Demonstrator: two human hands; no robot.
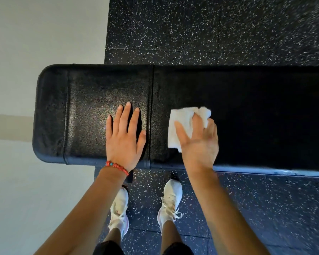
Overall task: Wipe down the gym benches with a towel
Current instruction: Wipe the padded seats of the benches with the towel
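A black padded gym bench (81,111) runs across the view from left to right, with a seam between its two pads. My left hand (124,137) rests flat on the left pad, fingers straight and spread, a red bead bracelet on the wrist. My right hand (199,142) presses a small white towel (182,122) against the right pad just past the seam. The fingers lie over the cloth; the hand is blurred, and I cannot tell whether they curl round it.
Black rubber flooring (210,30) with white speckles lies beyond and under the bench. A pale floor area (35,43) borders the bench's left end. My two feet in white trainers (171,199) stand close to the bench's near edge.
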